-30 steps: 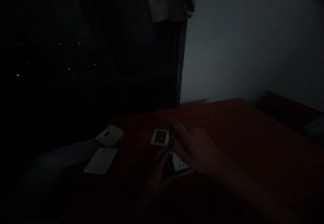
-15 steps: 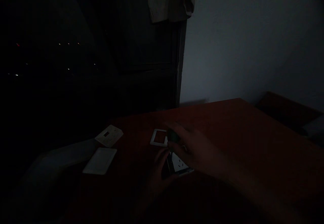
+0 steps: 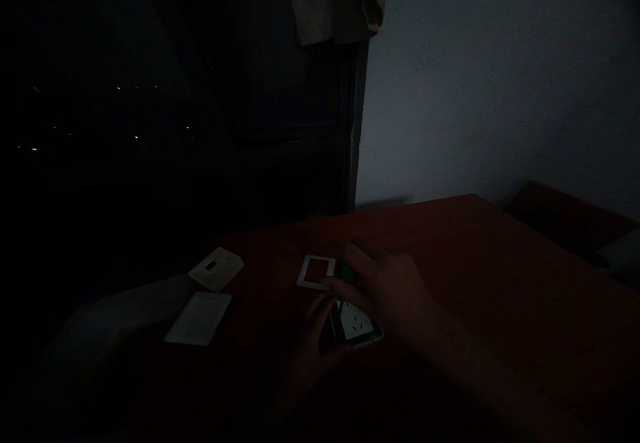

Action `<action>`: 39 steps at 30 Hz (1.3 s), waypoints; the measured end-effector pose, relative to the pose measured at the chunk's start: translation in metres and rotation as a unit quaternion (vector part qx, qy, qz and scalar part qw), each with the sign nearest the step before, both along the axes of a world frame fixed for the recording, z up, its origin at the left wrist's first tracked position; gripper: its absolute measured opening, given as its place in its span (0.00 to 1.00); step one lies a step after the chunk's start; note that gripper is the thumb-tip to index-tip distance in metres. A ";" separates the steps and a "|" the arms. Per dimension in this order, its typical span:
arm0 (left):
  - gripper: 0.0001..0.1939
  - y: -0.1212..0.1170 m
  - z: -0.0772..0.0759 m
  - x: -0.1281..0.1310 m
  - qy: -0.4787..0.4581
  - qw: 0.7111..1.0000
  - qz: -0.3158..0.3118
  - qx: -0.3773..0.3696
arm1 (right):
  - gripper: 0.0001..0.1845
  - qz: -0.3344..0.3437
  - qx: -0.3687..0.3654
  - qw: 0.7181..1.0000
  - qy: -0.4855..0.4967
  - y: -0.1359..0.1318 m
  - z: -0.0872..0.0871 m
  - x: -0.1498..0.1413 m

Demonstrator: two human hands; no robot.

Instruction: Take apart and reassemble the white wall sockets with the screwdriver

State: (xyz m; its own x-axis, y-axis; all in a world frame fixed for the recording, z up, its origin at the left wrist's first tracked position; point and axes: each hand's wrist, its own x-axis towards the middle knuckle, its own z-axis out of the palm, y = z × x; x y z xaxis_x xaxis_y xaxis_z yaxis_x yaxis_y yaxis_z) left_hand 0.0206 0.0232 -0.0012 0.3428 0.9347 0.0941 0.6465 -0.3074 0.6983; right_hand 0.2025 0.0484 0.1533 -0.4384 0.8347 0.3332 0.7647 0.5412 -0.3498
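Note:
In the dim light, a wall socket [image 3: 359, 325] with a white slotted face and dark edges lies on the reddish table. My left hand [image 3: 311, 353] curls round its left and near sides, thumb and fingers holding it. Above the socket's far edge, my right hand [image 3: 395, 289] grips the dark green handle of a screwdriver [image 3: 347, 272]. The screwdriver's tip is hard to make out in the dark. Just beyond my left fingers lies a white square frame [image 3: 303, 272] with an open middle.
A pale rectangular plate [image 3: 199, 319] and a second plate with a small dark slot [image 3: 224, 271] lie to the left on the table [image 3: 450, 243]. A dark window with distant lights is behind. Cloth [image 3: 333, 6] hangs above, beside a pale wall [image 3: 480, 89].
My right hand shifts and turns slightly about the green handle, its fingers changing position and baring more of the socket face. My left hand and the socket stay in place.

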 end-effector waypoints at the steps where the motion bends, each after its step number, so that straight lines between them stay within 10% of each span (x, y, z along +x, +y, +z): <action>1: 0.38 0.000 0.000 0.000 -0.001 1.000 -0.002 -0.002 | 0.19 -0.014 0.004 1.000 -0.012 0.000 0.000 -0.001; 7: 0.37 0.001 0.002 0.001 -0.005 1.000 -0.003 -0.008 | 0.29 0.067 -0.036 0.996 0.048 -0.003 -0.005 -0.002; 12: 0.37 0.000 0.002 0.000 0.012 1.000 -0.001 -0.014 | 0.23 -0.017 0.001 1.000 -0.021 0.000 -0.006 -0.001; 18: 0.38 0.000 0.000 0.000 -0.011 1.000 -0.009 0.008 | 0.30 0.122 -0.013 0.988 0.095 -0.001 -0.004 0.005; 23: 0.37 0.000 0.004 0.001 -0.017 1.000 -0.003 -0.007 | 0.20 -0.012 -0.011 1.000 -0.019 0.002 -0.005 0.005; 29: 0.36 -0.001 0.001 -0.001 -0.009 1.000 0.002 -0.011 | 0.30 0.125 -0.014 0.986 0.106 0.000 -0.005 0.010; 35: 0.38 0.001 -0.002 0.000 0.004 1.000 0.003 -0.007 | 0.20 0.002 0.004 1.000 -0.010 0.003 -0.006 0.003; 39: 0.38 0.001 -0.001 0.001 -0.009 1.000 -0.002 0.001 | 0.26 0.090 -0.006 0.994 0.061 0.001 -0.003 0.005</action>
